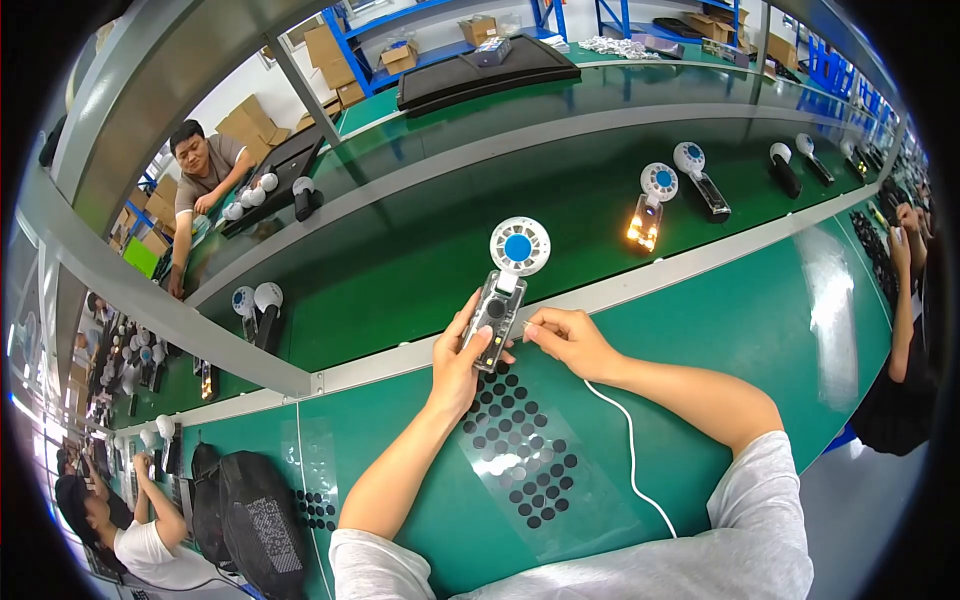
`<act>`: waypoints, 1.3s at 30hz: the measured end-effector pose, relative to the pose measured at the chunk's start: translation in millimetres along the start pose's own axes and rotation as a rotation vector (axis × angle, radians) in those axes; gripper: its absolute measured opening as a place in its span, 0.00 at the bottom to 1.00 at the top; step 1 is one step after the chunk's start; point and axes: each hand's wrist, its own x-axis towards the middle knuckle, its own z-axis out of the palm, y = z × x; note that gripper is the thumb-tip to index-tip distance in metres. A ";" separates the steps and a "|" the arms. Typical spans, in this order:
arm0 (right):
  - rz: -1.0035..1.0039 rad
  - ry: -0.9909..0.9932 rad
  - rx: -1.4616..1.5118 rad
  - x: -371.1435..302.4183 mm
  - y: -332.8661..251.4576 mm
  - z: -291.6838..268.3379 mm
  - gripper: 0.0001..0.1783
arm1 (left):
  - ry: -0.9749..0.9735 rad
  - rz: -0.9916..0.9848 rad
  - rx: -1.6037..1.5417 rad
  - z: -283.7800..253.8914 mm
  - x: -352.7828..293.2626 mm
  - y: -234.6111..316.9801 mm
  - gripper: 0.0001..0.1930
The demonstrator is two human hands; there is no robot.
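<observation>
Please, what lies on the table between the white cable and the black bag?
In the head view, one clear sheet of black dots lies nearer the white cable, a second sheet beside the black bag; the left forearm shows between.

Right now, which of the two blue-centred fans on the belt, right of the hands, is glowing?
The left fan: it shines orange below its round head, whereas the right fan shows no orange glow.

We saw a green bench (720, 330) beside a green conveyor belt (400, 250), grey beams (170, 315) framing them, blue shelving (347, 50) with cardboard boxes (400, 58) near a white wall (222, 85), and pale grey floor (840, 520) at lower right
</observation>
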 end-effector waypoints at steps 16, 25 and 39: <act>0.007 0.015 0.140 -0.3 7.9 2.2 0.07 | -0.118 0.009 0.049 1.4 0.2 2.7 0.32; 0.032 -0.016 0.105 2.4 7.2 -0.5 0.08 | -0.169 0.054 0.529 -2.0 0.1 2.7 0.38; 0.050 -0.006 0.117 0.6 2.0 -1.8 0.09 | -0.190 0.167 0.891 6.9 -4.5 7.6 0.44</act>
